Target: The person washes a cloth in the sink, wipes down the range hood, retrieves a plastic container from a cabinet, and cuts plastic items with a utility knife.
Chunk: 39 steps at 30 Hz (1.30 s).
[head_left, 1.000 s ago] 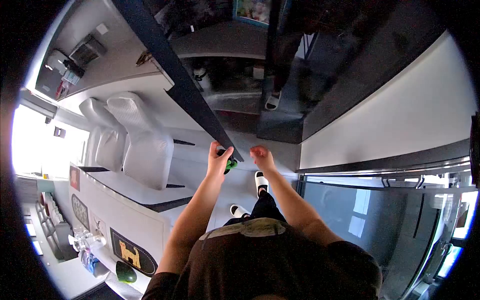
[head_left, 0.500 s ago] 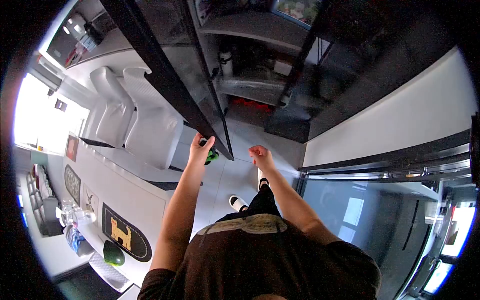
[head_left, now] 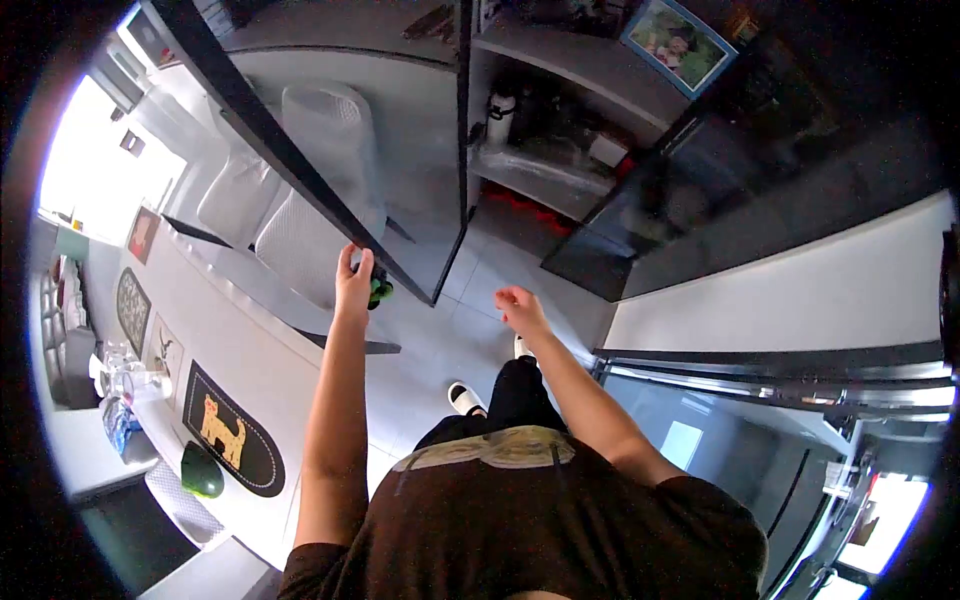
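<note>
My left hand [head_left: 354, 285] is closed on the edge of a dark-framed glass cabinet door [head_left: 300, 187], which stands open. A small black and green object [head_left: 380, 290] shows beside its fingers, partly hidden; I cannot tell its kind or whether the hand also holds it. To the right of the door, my right hand [head_left: 518, 306] hangs in the air with its fingers curled in, and no object shows in it. Shelves inside the cabinet bear a white bottle [head_left: 501, 118], a small white box [head_left: 607, 151] and a blue-framed picture [head_left: 680, 45].
On the left runs a white table [head_left: 262, 375] with a cat placemat [head_left: 222, 432], a glass jug [head_left: 150, 386] and a dark green rounded object [head_left: 201, 470]. Pale chairs [head_left: 300, 245] stand behind the door. A second dark glass door [head_left: 690, 190] is at the right.
My left hand has moved left and slightly up with the door, so the door stands wider and more of the shelves shows. My right hand has hardly moved.
</note>
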### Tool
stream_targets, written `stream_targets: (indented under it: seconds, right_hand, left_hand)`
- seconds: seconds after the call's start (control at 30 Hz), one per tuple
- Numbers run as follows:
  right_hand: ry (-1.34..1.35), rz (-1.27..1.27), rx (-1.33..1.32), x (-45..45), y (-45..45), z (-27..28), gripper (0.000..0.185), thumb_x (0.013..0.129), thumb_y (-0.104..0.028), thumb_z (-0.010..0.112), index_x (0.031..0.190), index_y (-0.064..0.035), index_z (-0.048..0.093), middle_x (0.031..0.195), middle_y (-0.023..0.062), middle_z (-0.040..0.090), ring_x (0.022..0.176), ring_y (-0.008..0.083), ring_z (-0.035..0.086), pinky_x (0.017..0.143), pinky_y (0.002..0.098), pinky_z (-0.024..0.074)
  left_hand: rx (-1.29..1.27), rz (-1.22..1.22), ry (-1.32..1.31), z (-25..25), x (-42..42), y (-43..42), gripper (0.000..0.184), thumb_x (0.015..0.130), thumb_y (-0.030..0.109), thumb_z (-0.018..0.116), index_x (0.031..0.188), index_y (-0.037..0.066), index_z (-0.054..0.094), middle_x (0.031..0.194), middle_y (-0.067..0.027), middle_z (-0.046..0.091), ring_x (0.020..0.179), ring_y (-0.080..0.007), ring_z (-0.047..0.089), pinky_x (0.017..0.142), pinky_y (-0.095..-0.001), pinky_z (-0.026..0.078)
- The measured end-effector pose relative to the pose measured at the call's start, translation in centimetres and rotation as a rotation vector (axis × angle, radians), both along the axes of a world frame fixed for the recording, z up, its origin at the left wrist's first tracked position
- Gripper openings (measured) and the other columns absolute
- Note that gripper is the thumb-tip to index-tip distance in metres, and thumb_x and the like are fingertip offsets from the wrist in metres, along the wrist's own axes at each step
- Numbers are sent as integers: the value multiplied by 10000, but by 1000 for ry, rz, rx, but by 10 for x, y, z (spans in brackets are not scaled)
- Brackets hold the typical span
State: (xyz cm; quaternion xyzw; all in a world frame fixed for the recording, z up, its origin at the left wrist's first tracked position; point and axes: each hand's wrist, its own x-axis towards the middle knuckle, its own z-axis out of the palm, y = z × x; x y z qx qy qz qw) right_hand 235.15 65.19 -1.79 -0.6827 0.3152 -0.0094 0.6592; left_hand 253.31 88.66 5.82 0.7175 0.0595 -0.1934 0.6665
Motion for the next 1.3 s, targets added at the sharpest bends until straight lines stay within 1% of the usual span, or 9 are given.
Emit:
stream_targets:
  seconds: [0.2, 0.33, 0.63, 0.77, 0.87, 0.97, 1.13, 1.23, 1.3]
  right_hand:
    - [17, 114, 81, 45, -23, -14, 177, 852, -191, 627, 949, -43, 628, 791, 12, 613, 625, 71, 531, 527, 233, 439]
    - [-1, 190, 118, 99, -69, -38, 169, 846, -191, 635, 924, -41, 634, 789, 11, 619, 629, 75, 539, 522, 241, 442]
    - [25, 329, -337, 219, -170, -97, 202, 782, -210, 690, 927, -75, 652, 793, 39, 650, 681, 165, 600, 636, 315, 498]
    - [50, 295, -763, 258, -197, -146, 381, 712, -231, 741, 1037, -77, 615, 955, 102, 638, 944, 282, 581, 816, 396, 459]
    - [138, 280, -1174, 283, -205, -138, 612, 690, -321, 760, 1187, -50, 527, 1174, 139, 567, 1140, 347, 480, 970, 434, 361]
    - [231, 250, -1388, 304, -208, -117, 756, 669, -397, 766, 1258, -33, 463, 1257, 141, 523, 1168, 347, 468, 998, 461, 336]
    - [286, 413, -1142, 341, -232, -126, 817, 672, -381, 766, 1355, -127, 397, 1305, 172, 486, 1217, 378, 418, 996, 521, 300]
    - [401, 425, -1286, 347, -238, -147, 802, 607, -434, 787, 1296, -179, 465, 1335, 128, 457, 1233, 323, 409, 968, 512, 363]
    - [269, 453, -1505, 341, -246, -165, 757, 601, -345, 787, 1266, -173, 470, 1310, 132, 470, 1222, 339, 420, 974, 559, 334]
  left_hand:
    - [-214, 90, 69, 19, 33, 9, 575, 907, 187, 613, 1416, 187, 346, 981, -33, 608, 745, -114, 574, 610, -272, 473]
    - [-102, 128, 149, 22, 57, 20, 642, 872, 191, 652, 1421, 157, 320, 987, -51, 610, 736, -132, 593, 597, -284, 490]
    - [-140, 320, 159, 35, 64, -7, 557, 908, 178, 600, 1403, 221, 347, 826, -60, 584, 678, -158, 600, 510, -308, 516]
    - [-170, 496, 141, 27, 55, -24, 634, 898, 170, 611, 1432, 194, 270, 823, -61, 578, 663, -140, 600, 524, -295, 519]
    - [-145, 593, 190, 21, 43, -38, 714, 906, 187, 601, 1466, 200, 158, 804, -111, 577, 681, -228, 610, 565, -355, 538]
    - [-116, 599, 238, 25, 30, -64, 703, 908, 225, 588, 1465, 236, 160, 835, -120, 572, 753, -240, 614, 582, -374, 554]
    - [-222, 649, 396, 5, 4, -97, 674, 899, 217, 597, 1452, 268, 215, 849, -106, 573, 779, -252, 624, 595, -390, 554]
    - [-245, 588, 453, -8, -10, -108, 604, 915, 198, 572, 1439, 243, 275, 827, -74, 577, 753, -218, 631, 617, -363, 552]
    - [-254, 561, 474, -8, -10, -115, 588, 920, 197, 565, 1436, 233, 286, 820, -71, 578, 747, -211, 631, 617, -358, 552]
